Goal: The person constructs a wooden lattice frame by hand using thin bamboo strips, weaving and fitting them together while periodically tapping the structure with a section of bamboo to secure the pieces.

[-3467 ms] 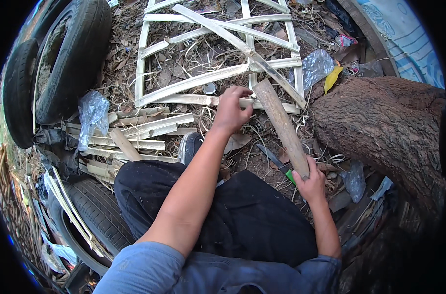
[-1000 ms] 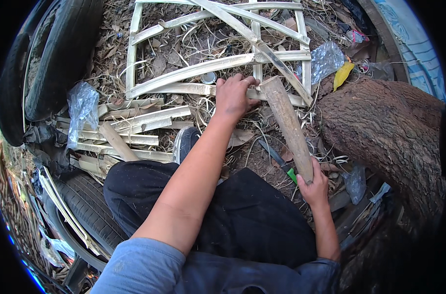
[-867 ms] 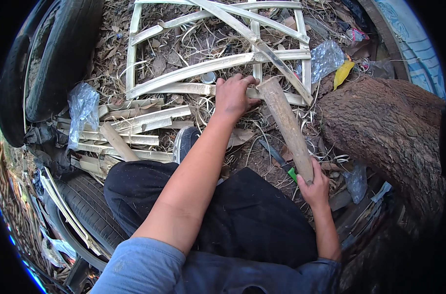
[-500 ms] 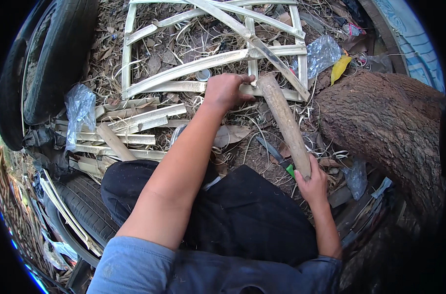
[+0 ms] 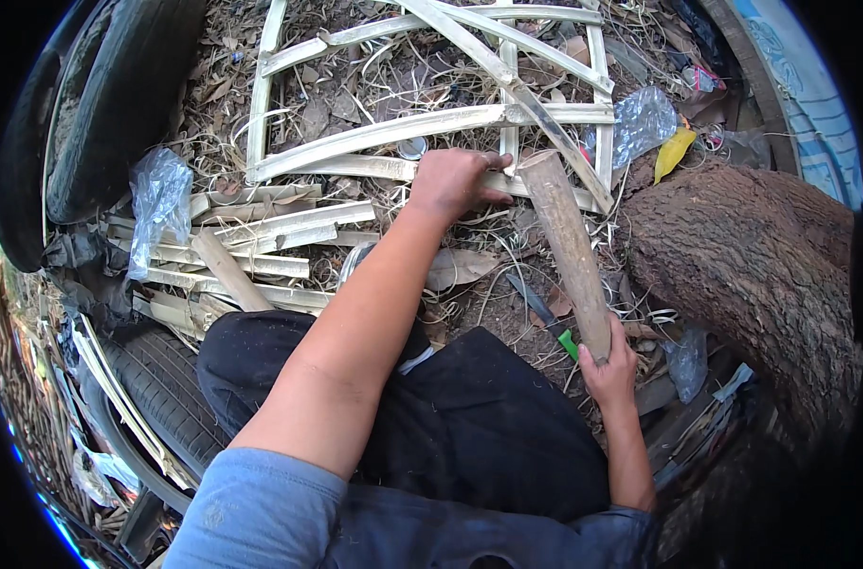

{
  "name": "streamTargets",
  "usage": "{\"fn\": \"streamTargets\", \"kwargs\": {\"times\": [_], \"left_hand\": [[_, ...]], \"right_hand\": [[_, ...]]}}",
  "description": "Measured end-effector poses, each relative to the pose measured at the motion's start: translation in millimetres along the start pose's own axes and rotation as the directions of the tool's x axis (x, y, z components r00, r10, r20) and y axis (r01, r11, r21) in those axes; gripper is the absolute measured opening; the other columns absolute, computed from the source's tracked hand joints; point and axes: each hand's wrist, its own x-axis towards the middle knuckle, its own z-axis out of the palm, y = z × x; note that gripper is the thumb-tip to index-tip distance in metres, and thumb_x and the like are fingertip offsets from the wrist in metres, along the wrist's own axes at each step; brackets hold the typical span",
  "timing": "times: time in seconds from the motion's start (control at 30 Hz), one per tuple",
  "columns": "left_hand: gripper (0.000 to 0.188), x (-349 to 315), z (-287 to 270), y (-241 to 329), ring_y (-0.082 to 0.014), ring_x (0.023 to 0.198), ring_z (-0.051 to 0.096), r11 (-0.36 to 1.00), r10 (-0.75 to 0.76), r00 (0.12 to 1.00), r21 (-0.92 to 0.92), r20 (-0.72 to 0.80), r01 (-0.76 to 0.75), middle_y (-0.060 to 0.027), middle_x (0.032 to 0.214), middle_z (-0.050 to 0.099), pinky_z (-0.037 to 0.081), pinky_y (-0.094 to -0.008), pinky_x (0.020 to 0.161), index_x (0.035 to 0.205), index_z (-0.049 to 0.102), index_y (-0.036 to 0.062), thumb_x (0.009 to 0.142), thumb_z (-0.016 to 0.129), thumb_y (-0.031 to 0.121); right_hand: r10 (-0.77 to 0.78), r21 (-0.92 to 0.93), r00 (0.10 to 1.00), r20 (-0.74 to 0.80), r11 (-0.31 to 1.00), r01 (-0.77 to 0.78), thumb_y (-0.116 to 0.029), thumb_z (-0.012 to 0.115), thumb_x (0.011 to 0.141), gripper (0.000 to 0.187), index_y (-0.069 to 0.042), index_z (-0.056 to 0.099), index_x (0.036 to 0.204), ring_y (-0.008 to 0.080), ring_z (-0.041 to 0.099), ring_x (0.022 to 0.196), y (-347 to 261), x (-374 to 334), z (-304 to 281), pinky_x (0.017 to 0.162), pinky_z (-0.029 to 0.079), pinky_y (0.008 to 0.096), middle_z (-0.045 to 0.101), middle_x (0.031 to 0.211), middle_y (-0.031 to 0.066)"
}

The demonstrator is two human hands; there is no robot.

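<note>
Littered ground (image 5: 489, 309), club (image 5: 572, 256) aslant in clenched right hand (image 5: 612, 373), slat (image 5: 370, 167) within half-curled left hand (image 5: 453, 183).

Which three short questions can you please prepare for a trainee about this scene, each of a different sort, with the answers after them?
1. True or false: the bare right hand grips the thick, round, light-brown wooden stick at the end nearer the person's body.
2. Choose one. The handle of the grey-bladed knife on the ground is: A) red, B) green, C) white.
3. In a few words: which thing are the fingers of the bare left hand at?

Key: 1. True. 2. B. 3. The near strip of the pale wooden lattice frame.
</note>
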Motion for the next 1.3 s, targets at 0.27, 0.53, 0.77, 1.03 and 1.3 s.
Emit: {"fn": "streamTargets", "kwargs": {"times": [0.27, 0.53, 0.77, 1.03, 1.3], "left_hand": [[0.057, -0.5, -4.7, 3.5, -0.0276, 0.080, 0.069, 0.999, -0.034, 0.998, 0.003, 0.057, 0.034, -0.0092, 0.086, 0.072, 0.053, -0.0393, 0.068, 0.115, 0.070, 0.0280, 0.066, 0.075, 0.057], [0.056, 1.0, -6.7, 4.3, -0.0285, 0.079, 0.069, 0.998, -0.042, 0.996, 0.043, 0.082, 0.038, -0.0099, 0.085, 0.071, 0.053, -0.0401, 0.068, 0.114, 0.070, 0.0277, 0.066, 0.076, 0.057], [0.057, -0.3, -3.1, 2.9, -0.0292, 0.078, 0.069, 0.999, -0.045, 0.998, 0.017, 0.038, 0.044, -0.0102, 0.082, 0.071, 0.053, -0.0406, 0.067, 0.111, 0.071, 0.0274, 0.065, 0.076, 0.059], [0.060, 3.3, -4.4, 0.4, -0.0293, 0.080, 0.068, 0.999, -0.040, 0.998, -0.002, 0.058, 0.040, -0.0107, 0.085, 0.071, 0.053, -0.0402, 0.069, 0.113, 0.070, 0.0278, 0.064, 0.076, 0.060], [0.054, 1.9, -2.9, -2.8, -0.0303, 0.077, 0.068, 0.999, -0.028, 0.999, -0.019, 0.016, 0.028, -0.0116, 0.082, 0.070, 0.053, -0.0406, 0.068, 0.111, 0.071, 0.0274, 0.065, 0.077, 0.054]], "right_hand": [[0.043, -0.055, 0.999, 0.027, 0.998, -0.041, -0.021, 0.071, 0.077, 0.062, -0.002, 0.047, 0.132, 0.0444, 0.065, 0.089, -1.0, -1.8, -3.6, 0.075, 0.053, 0.0478, 0.065, 0.102, 0.0263], [-0.126, -0.096, 0.991, -0.050, 0.988, 0.121, -0.021, 0.072, 0.075, 0.063, -0.002, 0.048, 0.130, 0.0419, 0.066, 0.085, -6.6, -1.0, -4.9, 0.072, 0.054, 0.0467, 0.065, 0.101, 0.0248], [-0.061, -0.124, 0.998, -0.017, 0.991, 0.059, -0.020, 0.072, 0.074, 0.063, -0.002, 0.049, 0.130, 0.0417, 0.067, 0.089, -16.2, -3.4, -5.3, 0.074, 0.055, 0.0452, 0.066, 0.104, 0.0217], [-0.098, -0.092, 0.994, -0.055, 0.991, 0.092, -0.020, 0.071, 0.075, 0.063, -0.001, 0.047, 0.130, 0.0426, 0.066, 0.088, -10.2, -7.7, -5.1, 0.073, 0.055, 0.0464, 0.065, 0.104, 0.0241], [-0.120, -0.071, 0.992, -0.041, 0.991, 0.116, -0.021, 0.071, 0.075, 0.064, -0.001, 0.047, 0.131, 0.0423, 0.066, 0.087, -2.7, -7.7, 0.8, 0.071, 0.054, 0.0469, 0.065, 0.104, 0.0243]]}}
